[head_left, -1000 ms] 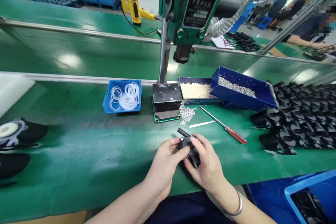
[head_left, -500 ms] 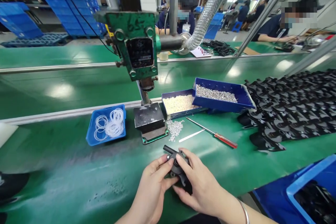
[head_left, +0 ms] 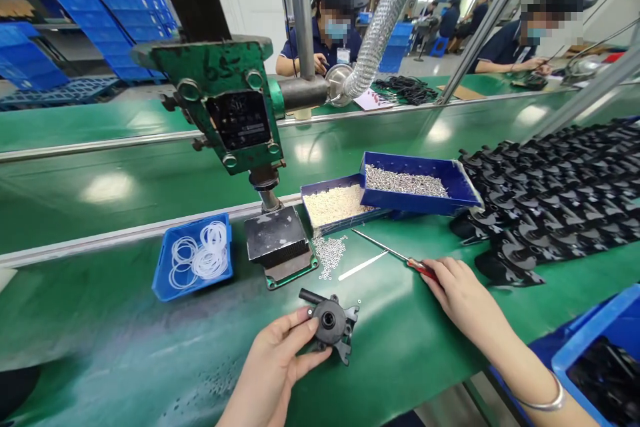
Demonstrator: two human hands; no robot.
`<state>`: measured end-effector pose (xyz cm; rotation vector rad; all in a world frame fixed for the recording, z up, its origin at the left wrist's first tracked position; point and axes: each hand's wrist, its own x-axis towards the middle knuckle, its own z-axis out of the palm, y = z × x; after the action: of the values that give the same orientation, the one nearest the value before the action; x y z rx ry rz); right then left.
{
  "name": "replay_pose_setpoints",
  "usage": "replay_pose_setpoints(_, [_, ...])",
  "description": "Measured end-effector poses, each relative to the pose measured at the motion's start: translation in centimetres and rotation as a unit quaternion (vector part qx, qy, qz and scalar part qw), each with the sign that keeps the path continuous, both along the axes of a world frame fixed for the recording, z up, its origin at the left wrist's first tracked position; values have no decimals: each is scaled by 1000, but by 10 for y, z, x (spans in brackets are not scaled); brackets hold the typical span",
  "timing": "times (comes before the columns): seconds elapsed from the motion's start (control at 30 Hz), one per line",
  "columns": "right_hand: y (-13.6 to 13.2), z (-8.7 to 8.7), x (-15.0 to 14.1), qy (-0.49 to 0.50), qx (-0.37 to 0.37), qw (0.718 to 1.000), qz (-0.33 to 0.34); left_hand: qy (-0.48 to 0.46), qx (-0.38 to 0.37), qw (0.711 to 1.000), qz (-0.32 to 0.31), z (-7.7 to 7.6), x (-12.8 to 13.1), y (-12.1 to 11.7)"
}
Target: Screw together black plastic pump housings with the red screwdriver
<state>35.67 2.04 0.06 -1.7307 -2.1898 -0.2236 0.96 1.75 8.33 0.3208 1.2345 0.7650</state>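
Note:
My left hand (head_left: 280,363) pinches a black plastic pump-like housing (head_left: 332,321) by its left side, above the green bench. The housing has a round body with a central hole, a short tube pointing up-left and fork-like lugs on the right. My right hand (head_left: 463,297) has its fingers closed on the handle of a screwdriver (head_left: 385,246) with a red handle and metal shaft. That tool still lies on the bench, tip towards the upper left. Beside its shaft are a thin white strip (head_left: 363,265) and a scatter of small rings (head_left: 330,257).
A green press (head_left: 235,107) stands over its metal block (head_left: 277,235). Around it are a blue tray of white rings (head_left: 193,257), a bin of cream-coloured bits (head_left: 335,205) and a bin of screws (head_left: 407,180). Rows of black parts (head_left: 555,193) fill the right. Co-workers sit opposite.
My right hand has left the black housing and moved right onto the screwdriver handle. My left hand keeps the housing, now alone. The view has shifted slightly.

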Motion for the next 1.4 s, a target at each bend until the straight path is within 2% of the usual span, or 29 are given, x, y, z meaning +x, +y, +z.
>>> replay_pose_setpoints(0.07, [-6, 2, -2, 14, 6, 1000, 3, 12, -5, 1000, 5, 0, 1, 0])
replay_pose_setpoints(0.13, [-10, 16, -5, 46, 35, 998, -3, 21, -8, 1000, -3, 1, 2, 0])
replay_pose_setpoints(0.3, [-10, 79, -13, 191, 126, 973, -37, 20, 9, 999, -38, 0, 1, 2])
replay_pose_setpoints(0.4, [-4, 119, -28, 323, 150, 932, -68, 14, 26, 998, -58, -3, -1, 6])
replay_pose_setpoints(0.47, [3, 142, -44, 378, 161, 910, -62, 10, 34, 997, -70, -5, -2, 8])
replay_pose_setpoints(0.53, [13, 161, -63, 413, 140, 900, -22, 11, 34, 996, -81, -7, -3, 12])
replay_pose_setpoints(0.57, [19, 169, -72, 444, 132, 886, 8, 13, 31, 996, -88, -8, -4, 13])
replay_pose_setpoints(0.63, [30, 181, -90, 499, 85, 853, 129, 22, 23, 994, -102, -10, -5, 16])
replay_pose_setpoints(0.73, [45, 191, -112, 529, -17, 799, 285, 28, 25, 991, -125, -11, -7, 19])
replay_pose_setpoints(0.83, [55, 196, -131, 510, -93, 777, 357, 22, 37, 988, -149, -10, -8, 20])
replay_pose_setpoints(1.0, [63, 197, -149, 424, -117, 791, 425, 10, 48, 987, -154, -8, -8, 20])
replay_pose_setpoints(1.27, [66, 198, -151, 327, -86, 836, 433, 7, 55, 991, -122, -13, -7, 19])
replay_pose_setpoints(1.33, [68, 203, -150, 311, -88, 833, 448, 4, 58, 991, -123, -13, -7, 18])
replay_pose_setpoints(1.4, [69, 212, -149, 282, -130, 815, 489, -3, 72, 989, -126, -14, -7, 17])
